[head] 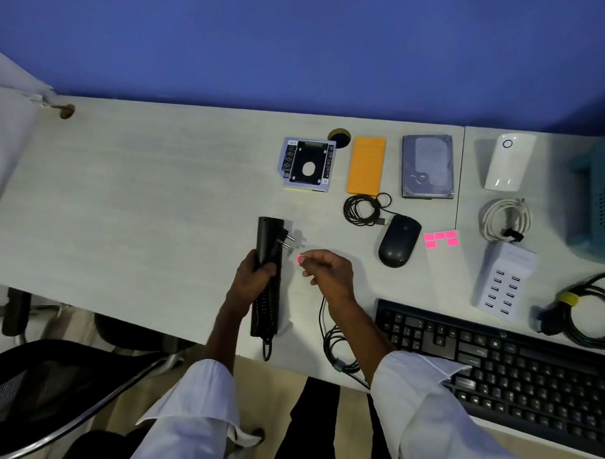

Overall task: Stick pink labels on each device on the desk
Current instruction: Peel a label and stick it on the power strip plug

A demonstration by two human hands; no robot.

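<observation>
My left hand point(253, 277) grips a long black power adapter point(268, 251) with two metal plug pins, standing on the desk point(139, 207) near its front edge. My right hand point(326, 271) is just right of it and pinches a small pink label point(299, 259) at its fingertips. A white sheet with several pink labels point(441, 239) lies to the right, beside a black mouse point(399, 240). Behind are a drive caddy point(308, 164), an orange case point(366, 166), a hard drive point(428, 166) and a white router point(509, 161). A white USB hub point(505, 280) lies at the right.
A black keyboard point(511, 362) fills the front right. Coiled black cables point(364, 210) sit by the mouse, another black coil point(592, 312) at the far right, and a white cable point(506, 218) near the router. A teal box point(598, 198) stands at the right edge. A black chair point(59, 385) is at left.
</observation>
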